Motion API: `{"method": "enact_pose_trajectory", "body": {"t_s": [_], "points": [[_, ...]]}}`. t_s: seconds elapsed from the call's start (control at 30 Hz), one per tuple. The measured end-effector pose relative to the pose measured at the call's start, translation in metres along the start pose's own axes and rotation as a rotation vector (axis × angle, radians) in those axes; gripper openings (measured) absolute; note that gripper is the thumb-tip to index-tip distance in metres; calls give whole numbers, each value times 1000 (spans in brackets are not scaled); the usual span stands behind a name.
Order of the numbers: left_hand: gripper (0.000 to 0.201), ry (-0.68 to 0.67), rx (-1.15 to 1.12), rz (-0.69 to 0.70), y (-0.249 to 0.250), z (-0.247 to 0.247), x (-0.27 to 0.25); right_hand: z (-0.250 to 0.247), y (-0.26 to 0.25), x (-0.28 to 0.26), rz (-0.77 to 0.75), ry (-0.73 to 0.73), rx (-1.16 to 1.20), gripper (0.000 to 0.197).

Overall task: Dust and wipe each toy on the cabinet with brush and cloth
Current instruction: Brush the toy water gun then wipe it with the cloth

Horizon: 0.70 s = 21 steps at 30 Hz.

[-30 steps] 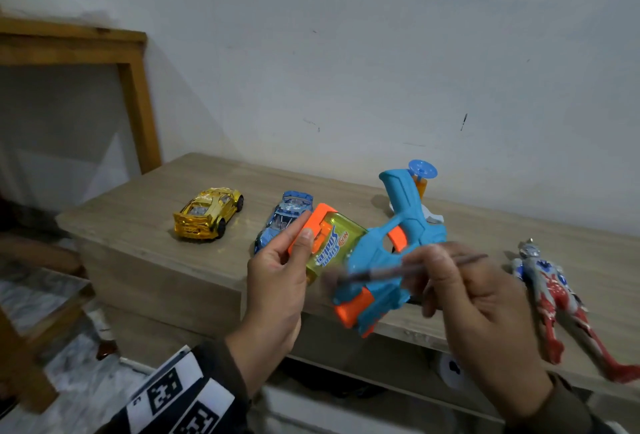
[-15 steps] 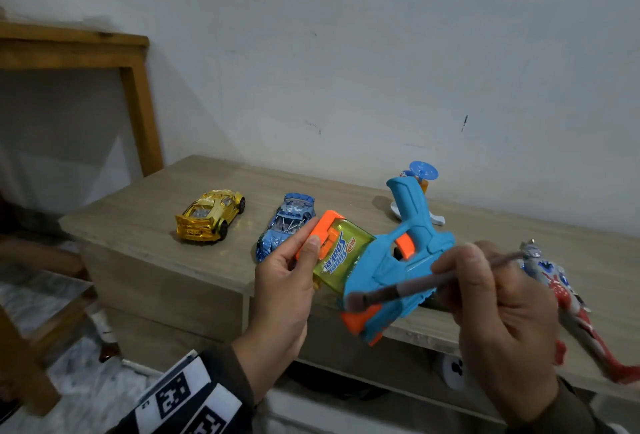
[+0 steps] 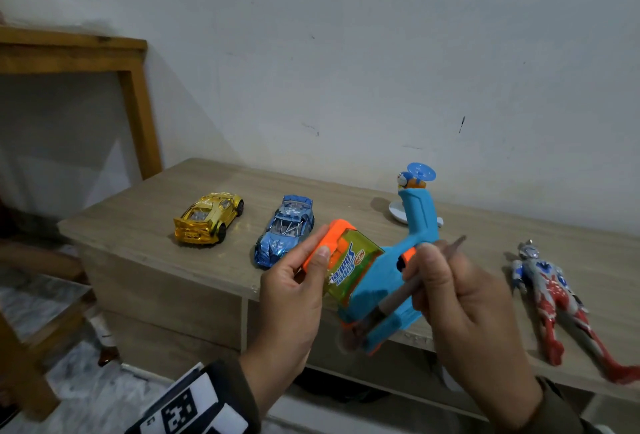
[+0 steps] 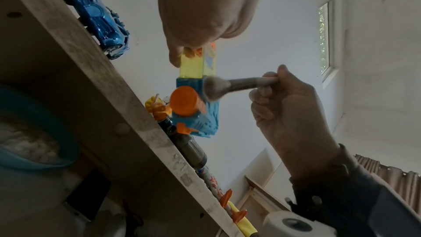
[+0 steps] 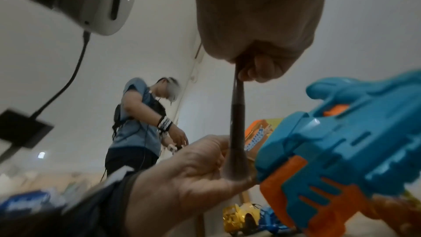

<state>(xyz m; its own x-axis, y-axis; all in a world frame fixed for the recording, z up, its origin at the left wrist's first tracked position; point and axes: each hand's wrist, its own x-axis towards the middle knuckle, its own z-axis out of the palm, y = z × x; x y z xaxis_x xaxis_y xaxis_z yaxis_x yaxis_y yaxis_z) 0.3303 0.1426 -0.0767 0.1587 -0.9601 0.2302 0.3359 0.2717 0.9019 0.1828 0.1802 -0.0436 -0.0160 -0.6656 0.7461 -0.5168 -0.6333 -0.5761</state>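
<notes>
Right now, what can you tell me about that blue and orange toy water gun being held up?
The toy water gun looks like glossy plastic: a blue body with orange nozzle and trigger parts and a clear yellow-green tank labelled Super Soaker. It is held tilted in the air in front of the cabinet, touching no surface. The left hand grips its orange tank end; the right hand holds a grey brush whose bristles press on the blue body near the nozzle.
</notes>
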Motion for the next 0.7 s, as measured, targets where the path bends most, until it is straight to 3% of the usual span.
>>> {"method": "enact_pose_trajectory", "body": {"t_s": [0.07, 0.17, 0.23, 0.33, 0.47, 0.57, 0.7], "points": [[24, -9, -17, -3, 2, 0, 1, -4, 0, 2, 76, 112, 155, 50], [23, -4, -28, -7, 3, 1, 1, -11, -2, 6, 26, 268, 216, 40], [23, 1, -40, -23, 1, 2, 1, -10, 0, 6, -6, 205, 157, 40], [25, 5, -75, -65, -2, 2, 2, -2, 4, 0, 44, -1, 47, 46], [25, -4, -95, -76, -1, -1, 5, -4, -2, -1, 11, 140, 197, 40], [24, -16, -96, -75, 1, -3, 4, -8, -3, 5, -46, 248, 160, 36], [25, -9, -93, -103, -1, -2, 4, -3, 2, 1, -5, 34, 54, 40]]}}
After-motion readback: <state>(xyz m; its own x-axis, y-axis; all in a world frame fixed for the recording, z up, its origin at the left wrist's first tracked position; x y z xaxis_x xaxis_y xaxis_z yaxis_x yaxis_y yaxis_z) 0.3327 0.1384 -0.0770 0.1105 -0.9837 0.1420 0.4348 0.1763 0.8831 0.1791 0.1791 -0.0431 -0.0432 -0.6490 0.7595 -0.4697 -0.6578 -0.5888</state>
